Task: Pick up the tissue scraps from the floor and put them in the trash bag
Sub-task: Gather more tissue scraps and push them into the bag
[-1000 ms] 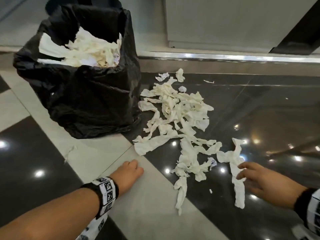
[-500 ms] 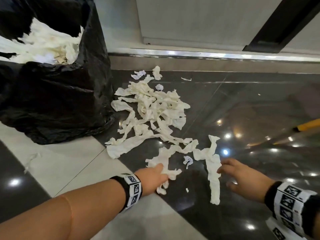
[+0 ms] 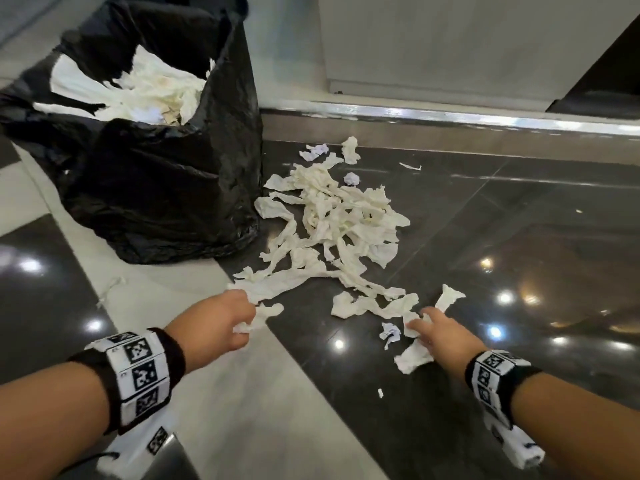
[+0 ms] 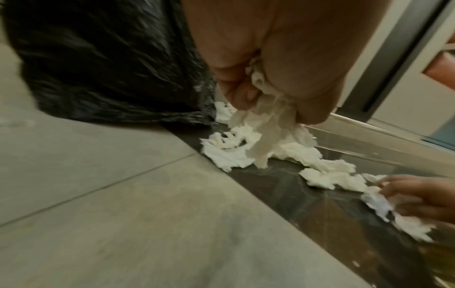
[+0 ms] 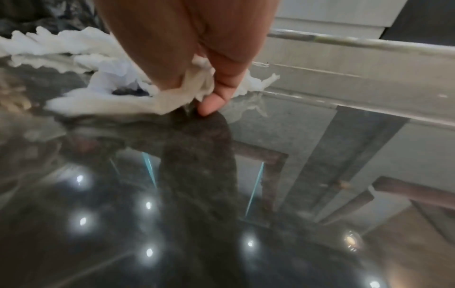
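Left hand (image 3: pixel 214 323) is closed around a bunch of tissue strips (image 4: pixel 265 124) at the near left edge of the pile, strips hanging from the fist to the floor (image 3: pixel 242 393). Right hand (image 3: pixel 438 332) pinches a long tissue strip (image 3: pixel 415 358) between thumb and fingers (image 5: pixel 216 93) at the near right end, the strip lying on the dark tile. Most tissue scraps (image 3: pixel 343 220) lie heaped on the floor just right of the black trash bag (image 3: pixel 156 188), which stands far left and already holds tissue.

Glossy dark tiles (image 3: pixel 519 237) reflecting ceiling lights meet pale tiles (image 3: pixel 242 410) diagonally, with a metal strip (image 3: pixel 450 116) running below a light wall (image 3: pixel 433 39) behind.
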A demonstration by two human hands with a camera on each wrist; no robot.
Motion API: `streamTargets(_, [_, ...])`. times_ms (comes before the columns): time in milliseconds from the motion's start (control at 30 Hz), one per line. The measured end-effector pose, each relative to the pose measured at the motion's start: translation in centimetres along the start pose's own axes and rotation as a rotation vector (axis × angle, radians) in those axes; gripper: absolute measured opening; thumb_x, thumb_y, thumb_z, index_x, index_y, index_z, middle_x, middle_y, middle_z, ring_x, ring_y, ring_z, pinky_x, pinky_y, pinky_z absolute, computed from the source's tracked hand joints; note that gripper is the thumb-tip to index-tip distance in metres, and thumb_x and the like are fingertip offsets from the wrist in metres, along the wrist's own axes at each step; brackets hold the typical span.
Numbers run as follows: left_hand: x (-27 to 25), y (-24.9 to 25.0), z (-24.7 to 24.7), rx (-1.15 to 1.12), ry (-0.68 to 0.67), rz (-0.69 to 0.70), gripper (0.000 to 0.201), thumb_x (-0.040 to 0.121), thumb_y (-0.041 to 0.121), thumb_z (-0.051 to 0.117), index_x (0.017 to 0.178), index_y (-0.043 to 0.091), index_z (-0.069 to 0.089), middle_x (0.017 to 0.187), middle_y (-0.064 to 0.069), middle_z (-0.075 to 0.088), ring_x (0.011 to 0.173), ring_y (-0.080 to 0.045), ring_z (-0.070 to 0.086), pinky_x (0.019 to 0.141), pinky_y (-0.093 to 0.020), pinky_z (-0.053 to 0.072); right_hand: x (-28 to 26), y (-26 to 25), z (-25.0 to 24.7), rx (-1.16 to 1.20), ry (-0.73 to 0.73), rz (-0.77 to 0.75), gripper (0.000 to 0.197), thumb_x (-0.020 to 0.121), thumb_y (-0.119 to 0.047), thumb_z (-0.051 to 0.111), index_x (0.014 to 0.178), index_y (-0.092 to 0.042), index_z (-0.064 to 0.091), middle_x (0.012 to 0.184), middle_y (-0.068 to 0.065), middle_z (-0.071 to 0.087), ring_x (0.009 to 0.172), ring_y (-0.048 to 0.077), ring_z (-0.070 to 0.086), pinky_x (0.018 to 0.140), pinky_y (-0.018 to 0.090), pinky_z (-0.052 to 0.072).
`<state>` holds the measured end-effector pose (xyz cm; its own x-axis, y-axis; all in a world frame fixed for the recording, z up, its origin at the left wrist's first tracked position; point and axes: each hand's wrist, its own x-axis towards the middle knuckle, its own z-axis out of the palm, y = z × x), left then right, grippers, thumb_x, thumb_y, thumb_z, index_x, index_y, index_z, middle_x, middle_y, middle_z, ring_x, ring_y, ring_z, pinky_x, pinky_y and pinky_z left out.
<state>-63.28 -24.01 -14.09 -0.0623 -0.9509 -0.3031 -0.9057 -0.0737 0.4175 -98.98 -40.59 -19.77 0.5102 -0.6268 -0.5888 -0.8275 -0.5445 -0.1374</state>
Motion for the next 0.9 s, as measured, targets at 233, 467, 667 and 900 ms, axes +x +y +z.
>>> streamTargets(233, [-1.7,-0.8,-2.0,0.060,0.040,-0.128,0.008,0.071,0.013,0.066,0.074,0.016,0.059,0.092,0.001,0.055,0.085,-0.016,0.049,0.077,-0.026,0.040,3.1,-4.0,-3.5,0.488,0.359,-0.010,0.027,0.095,-0.022,0.047,0.119,-0.014,0.056,0.119,0.006,0.056,0.112,0.023,0.053,0.089,0.024,0.036])
streamTargets(467, [-4.7,3.2,-5.8,0.226,-0.183,-0.110,0.012,0.081,0.023,0.056,0.082,0.012,0.060,0.089,0.006,0.047,0.094,-0.018,0.051,0.081,-0.028,0.042,5.0,-6.0,-1.7,-0.004,-0.025,-0.075,0.082,0.084,-0.043,0.062,0.148,-0.027,0.014,0.147,0.019,0.026,0.127,0.033,0.043,0.107,0.040,0.038])
streamTargets(667, [-3.4,2.6,-3.7,0.129,-0.188,-0.140,0.017,0.083,0.019,0.054,0.099,0.017,0.050,0.095,0.009,0.041,0.087,-0.014,0.047,0.075,-0.024,0.037,5.8,-7.5,-3.3,0.175,0.133,-0.102,0.023,0.094,-0.021,0.045,0.112,-0.008,0.054,0.116,0.012,0.054,0.107,0.029,0.056,0.090,0.031,0.042])
streamTargets(900, [3.9,2.0,-2.3,0.160,-0.273,-0.119,0.057,0.080,0.028,0.054,0.132,0.023,0.030,0.114,-0.009,0.062,0.102,-0.030,0.059,0.081,-0.034,0.047,0.6,-9.5,-11.1,0.720,0.306,-0.018,0.050,0.072,-0.052,0.071,0.104,-0.016,0.059,0.098,-0.002,0.064,0.090,0.017,0.062,0.083,0.035,0.051])
